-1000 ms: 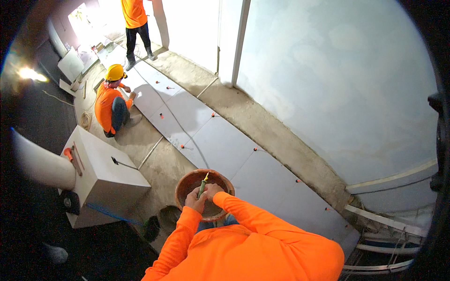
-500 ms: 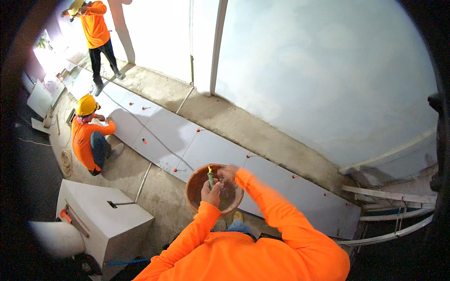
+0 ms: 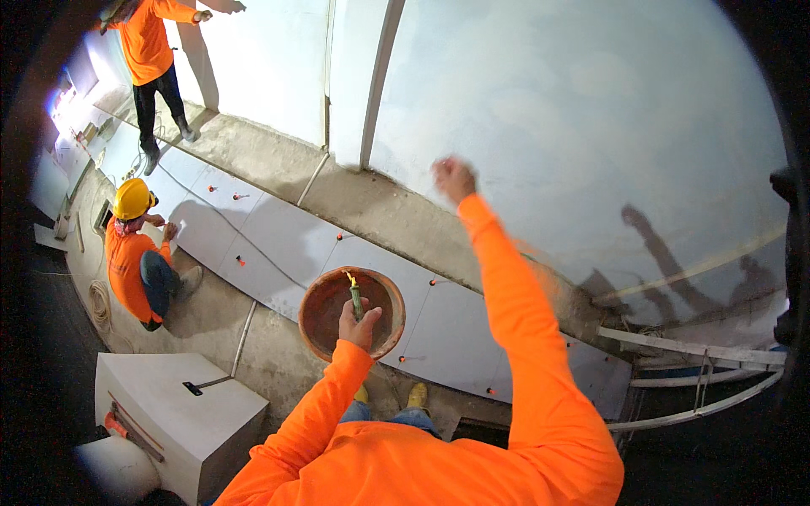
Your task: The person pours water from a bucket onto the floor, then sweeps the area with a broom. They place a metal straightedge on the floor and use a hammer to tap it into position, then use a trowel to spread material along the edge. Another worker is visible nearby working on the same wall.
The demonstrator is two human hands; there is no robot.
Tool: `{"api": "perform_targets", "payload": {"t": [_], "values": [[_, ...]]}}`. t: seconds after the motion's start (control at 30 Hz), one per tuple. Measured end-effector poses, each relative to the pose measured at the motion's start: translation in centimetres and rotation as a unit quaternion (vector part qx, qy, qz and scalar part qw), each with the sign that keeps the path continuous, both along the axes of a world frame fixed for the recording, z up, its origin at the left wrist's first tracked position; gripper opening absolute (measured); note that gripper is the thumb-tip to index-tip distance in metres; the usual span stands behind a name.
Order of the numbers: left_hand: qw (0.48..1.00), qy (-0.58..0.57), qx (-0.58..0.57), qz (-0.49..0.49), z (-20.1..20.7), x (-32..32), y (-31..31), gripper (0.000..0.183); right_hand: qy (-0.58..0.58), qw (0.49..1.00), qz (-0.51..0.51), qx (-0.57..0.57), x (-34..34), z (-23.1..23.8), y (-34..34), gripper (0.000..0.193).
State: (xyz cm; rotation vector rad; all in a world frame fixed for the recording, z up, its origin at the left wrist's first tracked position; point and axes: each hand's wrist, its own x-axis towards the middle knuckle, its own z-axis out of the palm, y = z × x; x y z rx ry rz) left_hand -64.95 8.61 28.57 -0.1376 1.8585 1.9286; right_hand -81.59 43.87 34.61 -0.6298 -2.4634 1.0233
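Observation:
My left hand (image 3: 359, 327) is closed around a short green stick with a yellow-orange tip (image 3: 355, 299), the tip pointing up and away from me. It overlaps the near side of a round reddish-brown bowl (image 3: 307, 304) with a dark inside; whether the fingers also grip the rim is hidden. Out to the right and higher up, my right hand (image 3: 454, 179) is raised on a stretched arm in front of the pale wall. Motion blurs its fingers, and I make out nothing in it.
A row of grey floor tiles (image 3: 456, 320) with small red-orange pieces runs diagonally. One co-worker in a yellow helmet (image 3: 135, 270) squats at the left; another person (image 3: 148, 42) stands beyond. A white box (image 3: 177, 392) lies near left, metal framing (image 3: 692, 350) at right.
My right hand has swung from beside the bowl up and away to the right. The left hand, stick and bowl have shifted slightly left. The far person has lowered an arm.

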Motion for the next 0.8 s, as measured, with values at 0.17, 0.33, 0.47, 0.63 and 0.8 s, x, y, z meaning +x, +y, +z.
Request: {"api": "perform_targets", "payload": {"t": [0.17, 0.33, 0.47, 0.63, 0.8], "values": [[0.998, 0.006, 0.055, -0.019, 1.7, -1.7, 0.4, 0.041, -0.260, 0.910, 0.318, -0.057, 8.8, -16.4, -16.4, 0.028], [0.998, -0.014, 0.057, -0.011, 2.0, -2.9, 0.8, 0.037, -0.384, 0.861, 0.334, 0.028, 13.2, -21.6, -21.6, 0.030], [0.992, -0.082, 0.095, 0.008, 1.8, -3.3, 1.0, 0.035, -0.422, 0.791, 0.434, 0.089, 10.4, -17.6, -19.2, 0.031], [0.991, -0.088, 0.081, 0.060, 1.0, -3.0, 1.8, 0.040, -0.423, 0.795, 0.425, 0.095, -2.4, -8.5, -11.1, 0.025], [0.990, -0.089, 0.099, 0.041, -0.4, -2.3, 3.1, 0.037, -0.027, 0.933, 0.324, 0.152, -10.7, 6.3, -6.1, 0.052]]}}
